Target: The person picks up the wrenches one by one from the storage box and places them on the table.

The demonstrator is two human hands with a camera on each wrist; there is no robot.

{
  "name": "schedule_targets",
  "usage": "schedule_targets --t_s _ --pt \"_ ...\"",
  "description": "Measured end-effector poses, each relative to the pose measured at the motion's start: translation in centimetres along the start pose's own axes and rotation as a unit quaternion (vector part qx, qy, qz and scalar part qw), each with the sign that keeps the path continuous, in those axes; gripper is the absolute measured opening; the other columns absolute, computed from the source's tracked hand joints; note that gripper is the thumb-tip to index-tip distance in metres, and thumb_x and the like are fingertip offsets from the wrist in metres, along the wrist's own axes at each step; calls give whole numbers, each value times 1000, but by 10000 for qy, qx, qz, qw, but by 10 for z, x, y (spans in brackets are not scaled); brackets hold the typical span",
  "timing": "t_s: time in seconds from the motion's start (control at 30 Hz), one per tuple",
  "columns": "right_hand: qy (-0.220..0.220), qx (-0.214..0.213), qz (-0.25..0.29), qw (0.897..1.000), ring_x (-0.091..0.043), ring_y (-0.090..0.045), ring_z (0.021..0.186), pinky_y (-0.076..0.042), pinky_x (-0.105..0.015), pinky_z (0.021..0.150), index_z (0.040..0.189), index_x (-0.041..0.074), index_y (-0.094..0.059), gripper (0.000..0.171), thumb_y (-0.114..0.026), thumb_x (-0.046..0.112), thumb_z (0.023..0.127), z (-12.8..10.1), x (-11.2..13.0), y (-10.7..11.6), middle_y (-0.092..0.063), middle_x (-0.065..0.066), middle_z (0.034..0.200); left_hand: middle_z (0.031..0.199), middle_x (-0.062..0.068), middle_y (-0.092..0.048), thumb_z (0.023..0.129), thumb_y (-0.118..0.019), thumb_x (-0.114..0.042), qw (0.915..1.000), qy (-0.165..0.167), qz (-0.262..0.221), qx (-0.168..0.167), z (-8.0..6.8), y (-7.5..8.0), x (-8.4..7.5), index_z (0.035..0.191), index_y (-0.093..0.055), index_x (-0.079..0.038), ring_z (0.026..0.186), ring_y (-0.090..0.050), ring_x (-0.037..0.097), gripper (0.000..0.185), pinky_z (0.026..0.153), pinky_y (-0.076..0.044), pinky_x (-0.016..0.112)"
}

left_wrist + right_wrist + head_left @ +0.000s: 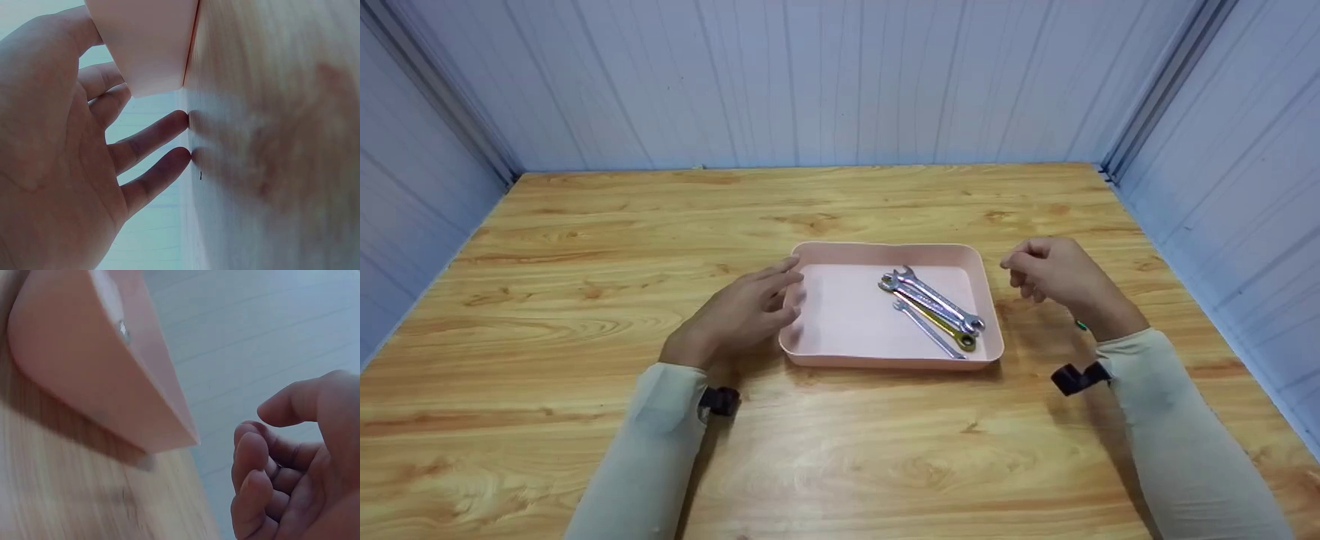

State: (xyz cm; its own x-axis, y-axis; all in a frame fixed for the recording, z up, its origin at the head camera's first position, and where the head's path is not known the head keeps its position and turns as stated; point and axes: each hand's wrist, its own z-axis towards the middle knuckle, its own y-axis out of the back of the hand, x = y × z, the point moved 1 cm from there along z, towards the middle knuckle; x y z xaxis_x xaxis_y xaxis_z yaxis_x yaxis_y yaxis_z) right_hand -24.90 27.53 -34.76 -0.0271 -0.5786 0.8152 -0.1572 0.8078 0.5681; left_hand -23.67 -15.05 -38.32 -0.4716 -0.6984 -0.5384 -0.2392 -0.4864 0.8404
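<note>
A shallow pink tray sits on the wooden table. Several wrenches lie in its right half: silver combination wrenches, a gold ratcheting wrench partly under them, and a thin silver wrench nearer the front. My left hand is at the tray's left side, its fingers spread at the rim. In the left wrist view, two fingertips of the left hand reach down to the tabletop beside the tray wall. Off the tray's right side, my right hand hovers with loosely curled fingers, holding nothing.
The wooden tabletop extends around the tray. Pale panelled walls stand behind it and at both sides. Each wrist bears a black camera strap. A small green spot shows by the right wrist.
</note>
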Motion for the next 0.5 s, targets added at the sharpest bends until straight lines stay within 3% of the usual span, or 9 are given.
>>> schedule_targets --t_s 0.23,0.5 --pt "251 319 176 9990 -18 -55 67 -48 -27 56 100 -2 -64 29 -56 25 103 -5 15 -11 -59 -10 82 164 -3 -26 101 -57 -26 10000 36 -16 -2 0 0 1 150 -47 -9 146 -32 22 53 113 -34 44" --pt "377 491 137 9980 -21 -57 72 -50 -30 60 106 -4 -63 28 -55 23 102 -8 20 -24 -61 -13 91 164 -2 -26 101 -56 -27 10000 41 36 28 0 0 -1 151 -47 -9 146 -31 22 54 113 -33 44"
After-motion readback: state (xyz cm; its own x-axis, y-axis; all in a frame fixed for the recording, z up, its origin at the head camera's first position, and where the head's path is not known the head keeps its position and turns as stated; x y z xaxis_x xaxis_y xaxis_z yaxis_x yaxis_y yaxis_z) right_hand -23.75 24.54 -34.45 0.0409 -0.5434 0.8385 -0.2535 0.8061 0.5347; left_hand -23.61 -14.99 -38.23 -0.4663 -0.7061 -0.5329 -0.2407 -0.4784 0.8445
